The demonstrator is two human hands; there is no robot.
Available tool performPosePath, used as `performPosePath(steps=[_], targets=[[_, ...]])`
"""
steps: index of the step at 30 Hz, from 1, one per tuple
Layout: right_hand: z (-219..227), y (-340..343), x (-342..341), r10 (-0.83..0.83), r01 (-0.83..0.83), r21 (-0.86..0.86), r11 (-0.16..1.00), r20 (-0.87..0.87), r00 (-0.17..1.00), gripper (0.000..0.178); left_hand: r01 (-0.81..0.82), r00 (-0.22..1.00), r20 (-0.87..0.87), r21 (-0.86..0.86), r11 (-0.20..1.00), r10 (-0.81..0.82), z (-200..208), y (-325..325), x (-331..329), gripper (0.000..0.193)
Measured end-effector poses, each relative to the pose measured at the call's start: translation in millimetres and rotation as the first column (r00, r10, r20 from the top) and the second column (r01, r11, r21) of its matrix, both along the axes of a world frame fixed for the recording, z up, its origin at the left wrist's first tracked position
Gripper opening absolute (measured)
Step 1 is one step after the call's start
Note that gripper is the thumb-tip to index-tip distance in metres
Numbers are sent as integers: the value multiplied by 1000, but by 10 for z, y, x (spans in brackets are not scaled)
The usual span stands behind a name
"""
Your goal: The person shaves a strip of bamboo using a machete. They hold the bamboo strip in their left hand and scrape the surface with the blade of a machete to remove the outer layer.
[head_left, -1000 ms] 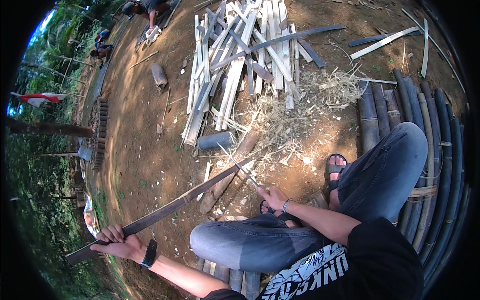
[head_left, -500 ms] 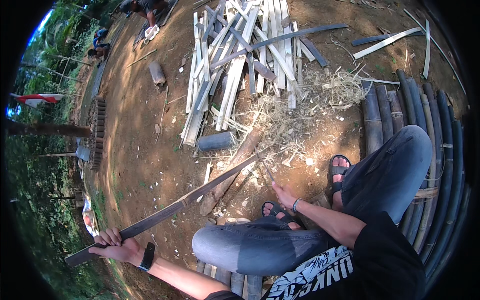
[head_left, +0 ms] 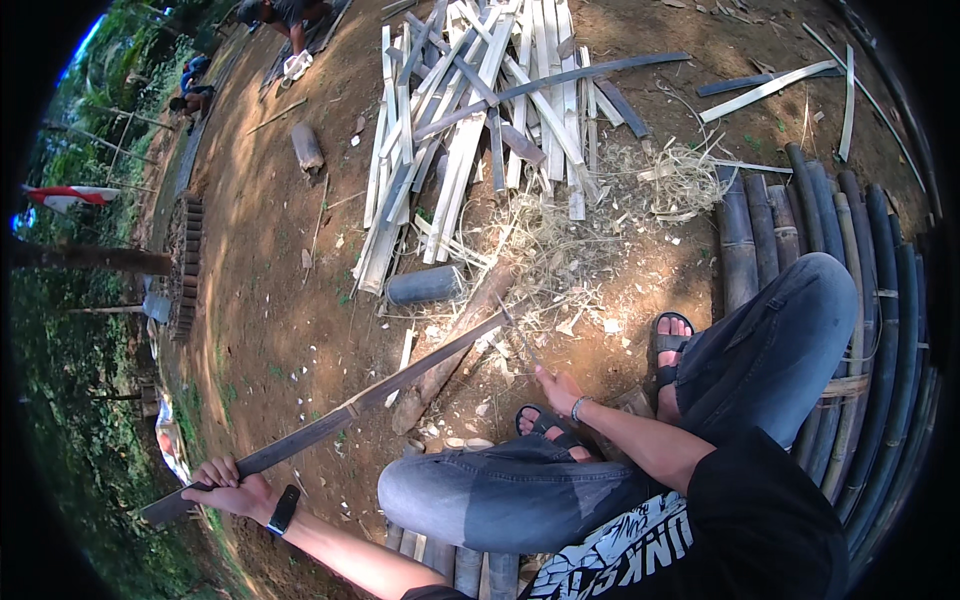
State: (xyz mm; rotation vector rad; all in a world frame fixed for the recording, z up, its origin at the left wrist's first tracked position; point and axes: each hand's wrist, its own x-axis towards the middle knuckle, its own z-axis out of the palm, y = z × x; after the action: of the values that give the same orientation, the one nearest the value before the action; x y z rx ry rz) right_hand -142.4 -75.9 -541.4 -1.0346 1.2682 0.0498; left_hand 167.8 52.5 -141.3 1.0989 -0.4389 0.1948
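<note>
My left hand is closed around the near-left end of a long, dark split bamboo strip. The strip slants up to the right, and its far part rests on or just over a short log on the ground. In front of my right foot, my right hand is wrapped round the handle of a knife, mostly hidden by the fingers. The thin knife blade points up and left, its tip at the strip's far end. Whether the edge cuts into the bamboo is too small to tell.
Beyond the log lies a pile of split bamboo strips, with curled shavings beside it. A short bamboo section lies left of the log. Bamboo poles form a platform at right. People crouch at the far upper left.
The whole view has shifted slightly left. The knife tip now shows a little above the strip's far end. Both hands keep their hold, and the strip is nearly still.
</note>
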Motion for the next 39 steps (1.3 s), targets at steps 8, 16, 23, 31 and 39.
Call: performPosePath(steps=[8,16,23,31,39], targets=[[405,-234,-164,211,-210,-25,977,15,977,75,34,999,18,-23,999,-34,99,-88,-91,49],[1168,17,276,298,-263,-153,952,281,912,76,109,992,73,-36,993,-106,236,-199,-365,49],[2331,-43,534,454,-228,-425,876,564,690,70,-12,994,112,14,1000,10,399,-461,-898,50],[1393,-13,309,58,-79,29,996,442,895,67,-79,990,114,-17,997,80,419,-443,-1053,51],[2155,56,273,496,-239,-488,839,508,705,57,-145,982,120,18,989,142,482,-546,-1242,51]])
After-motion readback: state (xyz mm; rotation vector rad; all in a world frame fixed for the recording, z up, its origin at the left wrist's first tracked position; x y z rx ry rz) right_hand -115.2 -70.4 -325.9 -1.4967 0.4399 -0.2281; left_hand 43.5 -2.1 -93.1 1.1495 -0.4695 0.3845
